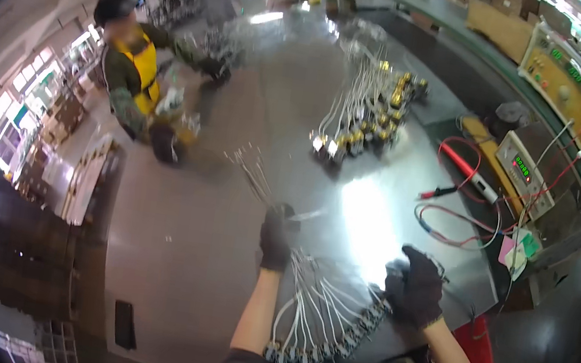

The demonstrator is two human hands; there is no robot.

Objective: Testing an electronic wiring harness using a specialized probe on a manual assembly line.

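Left hand [277,238], gloved, closed round the gathered white cables [301,294], centre of frame. Bundle's long axis slants: loose tips stick out toward upper left, strands fan downward to a curved row of small metal-and-dark end pieces [322,352] at lower centre. Right hand [415,284], also gloved, fingers curled, just beside the row's right end and nearer to it than the left; cannot tell whether it grips anything.

Surface: grey metal bench [183,256], strong glare right of centre. Second cable batch [368,129] with yellow-topped pieces, upper centre-right. Red-handled probe [467,165] and meter box [524,173], right. Dark flat slab [125,324], lower left. Co-worker [144,72] at bench's far left side, upper left; workshop floor beyond.
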